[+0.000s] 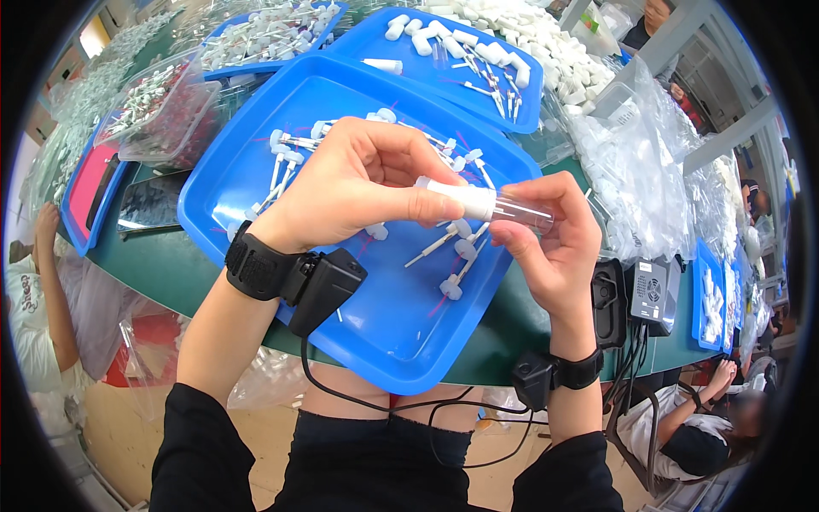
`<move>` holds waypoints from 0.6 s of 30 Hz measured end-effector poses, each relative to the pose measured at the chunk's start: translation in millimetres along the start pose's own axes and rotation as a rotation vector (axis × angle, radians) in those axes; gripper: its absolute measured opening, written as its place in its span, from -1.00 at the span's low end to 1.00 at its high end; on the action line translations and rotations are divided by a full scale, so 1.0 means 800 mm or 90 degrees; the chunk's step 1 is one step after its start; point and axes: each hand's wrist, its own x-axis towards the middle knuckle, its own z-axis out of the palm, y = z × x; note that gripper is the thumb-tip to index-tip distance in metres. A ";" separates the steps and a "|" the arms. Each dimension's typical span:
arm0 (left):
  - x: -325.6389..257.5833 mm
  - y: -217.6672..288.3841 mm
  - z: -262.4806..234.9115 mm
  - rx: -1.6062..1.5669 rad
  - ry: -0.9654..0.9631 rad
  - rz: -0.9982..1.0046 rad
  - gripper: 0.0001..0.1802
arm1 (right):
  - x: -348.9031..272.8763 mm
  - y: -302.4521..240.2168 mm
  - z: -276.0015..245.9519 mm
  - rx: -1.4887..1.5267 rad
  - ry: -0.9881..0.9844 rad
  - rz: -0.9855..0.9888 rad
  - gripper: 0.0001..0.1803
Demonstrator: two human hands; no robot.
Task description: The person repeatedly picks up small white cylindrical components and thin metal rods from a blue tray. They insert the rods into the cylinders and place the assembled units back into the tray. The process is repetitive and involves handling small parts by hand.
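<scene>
Both my hands hold one small tube above a blue tray (375, 333). Its white cap (467, 200) is pinched between the thumb and fingers of my left hand (350, 188). The clear tube body (525, 215) lies between the thumb and fingers of my right hand (559, 243). Cap and tube are in line, tilted slightly down to the right; whether the cap is fully seated I cannot tell. Below, in the tray, lie several thin white sticks with pale, frosted plastic heads (450, 288) and pink threads.
Behind stands a second blue tray (341, 43) with white caps (465, 38) and small brushes. A clear box (162, 111) of small parts and a phone (153, 203) are at left. Plastic bags (631, 171), a grey device (653, 294) and cables are at right. Other people sit on both sides.
</scene>
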 end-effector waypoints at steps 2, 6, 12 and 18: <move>0.000 -0.001 0.001 -0.003 -0.001 0.009 -0.82 | 0.000 0.003 0.003 -0.015 -0.008 -0.014 -0.70; 0.003 -0.008 0.005 0.033 0.005 0.025 -0.77 | 0.001 0.006 0.011 -0.066 -0.010 -0.037 -0.70; 0.005 -0.007 0.000 -0.094 -0.002 0.034 -0.68 | 0.004 0.010 -0.001 0.118 0.056 0.034 -0.74; 0.003 -0.005 -0.002 -0.126 -0.014 0.032 -0.73 | 0.004 0.008 -0.003 0.179 0.030 0.039 -0.73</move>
